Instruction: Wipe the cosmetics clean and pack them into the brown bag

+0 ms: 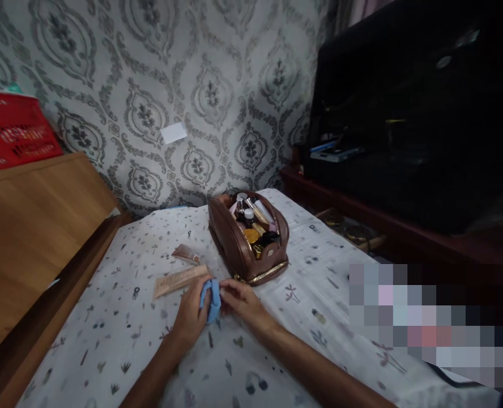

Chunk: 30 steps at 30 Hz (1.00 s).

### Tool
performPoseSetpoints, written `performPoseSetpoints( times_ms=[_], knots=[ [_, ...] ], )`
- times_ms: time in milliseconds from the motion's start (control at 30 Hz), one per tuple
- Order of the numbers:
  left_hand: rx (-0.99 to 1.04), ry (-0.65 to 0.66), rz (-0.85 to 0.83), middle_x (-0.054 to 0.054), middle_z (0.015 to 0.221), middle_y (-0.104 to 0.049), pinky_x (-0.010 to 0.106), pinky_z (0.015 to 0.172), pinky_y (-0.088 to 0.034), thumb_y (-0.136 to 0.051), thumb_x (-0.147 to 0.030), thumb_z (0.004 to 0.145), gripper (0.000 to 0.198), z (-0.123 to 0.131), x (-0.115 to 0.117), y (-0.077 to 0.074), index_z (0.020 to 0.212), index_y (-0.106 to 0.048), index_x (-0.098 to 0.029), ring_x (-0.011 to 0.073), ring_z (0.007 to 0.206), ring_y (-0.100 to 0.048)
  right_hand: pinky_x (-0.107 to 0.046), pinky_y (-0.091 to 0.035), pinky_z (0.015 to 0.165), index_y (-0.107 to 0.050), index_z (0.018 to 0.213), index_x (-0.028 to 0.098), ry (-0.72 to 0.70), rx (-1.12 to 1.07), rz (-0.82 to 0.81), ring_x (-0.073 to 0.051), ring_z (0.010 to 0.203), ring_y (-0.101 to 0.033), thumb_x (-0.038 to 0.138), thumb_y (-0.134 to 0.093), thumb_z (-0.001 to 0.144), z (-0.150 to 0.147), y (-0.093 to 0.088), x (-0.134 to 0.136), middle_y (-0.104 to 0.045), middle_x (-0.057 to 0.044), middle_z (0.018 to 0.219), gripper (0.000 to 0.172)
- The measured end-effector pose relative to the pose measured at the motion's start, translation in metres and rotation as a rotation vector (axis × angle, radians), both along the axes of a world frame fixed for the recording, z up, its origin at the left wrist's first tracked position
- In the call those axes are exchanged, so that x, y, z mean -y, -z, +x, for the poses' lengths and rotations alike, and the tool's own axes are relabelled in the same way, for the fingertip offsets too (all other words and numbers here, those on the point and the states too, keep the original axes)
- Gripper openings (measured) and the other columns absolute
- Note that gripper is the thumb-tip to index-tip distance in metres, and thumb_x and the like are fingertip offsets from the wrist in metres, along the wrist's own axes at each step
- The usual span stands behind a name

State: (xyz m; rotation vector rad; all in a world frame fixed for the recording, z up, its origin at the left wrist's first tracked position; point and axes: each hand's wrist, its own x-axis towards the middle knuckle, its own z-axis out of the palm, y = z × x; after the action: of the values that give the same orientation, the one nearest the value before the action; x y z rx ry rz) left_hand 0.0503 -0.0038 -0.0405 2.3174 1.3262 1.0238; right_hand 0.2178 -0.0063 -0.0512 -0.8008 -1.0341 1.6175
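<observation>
over the patterned sheet (328, 317): blue band (216, 300) | left hand (192, 306): curled round it | right hand (246, 303): fingers bent at its edge, can't tell if gripping | just beyond: brown bag (229, 238), gaping, bottles (248, 216) and yellow round item (251, 236) inside

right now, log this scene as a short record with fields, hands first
left hand: holds a blue loop
right hand: fingertips at the loop's edge, contact unclear
brown bag: open at the top, with bottles inside
peach tube: lying left of the bag
smaller tube: lying beyond the peach one
surface: white printed cloth
</observation>
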Motion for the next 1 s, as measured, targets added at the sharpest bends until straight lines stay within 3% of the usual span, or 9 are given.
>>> performPoseSetpoints(
  times_ms=[233, 467, 767, 1000],
  knots=[
    [-0.074, 0.109, -0.071, 0.01, 0.114, -0.071, 0.036, 0.092, -0.053, -0.047, -0.037, 0.099, 0.03, -0.006, -0.005, 0.001, 0.12, -0.061, -0.021, 0.023, 0.104, -0.068, -0.025, -0.043, 0.063, -0.066, 0.083, 0.017, 0.239, 0.157, 0.111, -0.013, 0.066, -0.053, 0.04, -0.066, 0.073, 0.006, 0.009, -0.006, -0.061, 0.001, 0.071, 0.025],
    [-0.043, 0.076, -0.066, 0.008, 0.1, -0.072, 0.032, 0.084, -0.054, -0.043, -0.037, 0.101, 0.027, -0.006, -0.008, 0.003, 0.107, -0.064, -0.021, 0.0201, 0.092, -0.069, -0.023, -0.038, 0.058, -0.066, 0.085, 0.017, 0.159, 0.387, 0.21, -0.012, 0.06, -0.048, 0.021, -0.055, 0.074, 0.006, 0.003, -0.002, -0.055, 0.004, 0.064, 0.016],
    [-0.054, 0.001, 0.07, 0.01, 0.112, -0.069, 0.038, 0.096, -0.051, -0.042, -0.028, 0.1, 0.027, -0.011, -0.01, 0.006, 0.118, -0.059, -0.019, 0.0214, 0.107, -0.065, -0.027, -0.041, 0.069, -0.064, 0.079, 0.017, 0.137, 0.808, 0.462, -0.016, 0.073, -0.055, 0.008, -0.05, 0.078, 0.009, -0.005, 0.002, -0.062, -0.002, 0.076, 0.017],
    [-0.124, -0.236, 0.173, 0.01, 0.107, -0.066, 0.04, 0.096, -0.048, -0.036, -0.028, 0.101, 0.029, -0.034, -0.025, -0.002, 0.115, -0.06, -0.018, 0.0231, 0.105, -0.06, -0.03, -0.045, 0.083, -0.068, 0.09, 0.016, 0.091, 0.93, 0.552, -0.019, 0.088, -0.062, 0.004, -0.051, 0.082, 0.007, -0.004, 0.004, -0.068, -0.007, 0.091, 0.022]
  ],
)
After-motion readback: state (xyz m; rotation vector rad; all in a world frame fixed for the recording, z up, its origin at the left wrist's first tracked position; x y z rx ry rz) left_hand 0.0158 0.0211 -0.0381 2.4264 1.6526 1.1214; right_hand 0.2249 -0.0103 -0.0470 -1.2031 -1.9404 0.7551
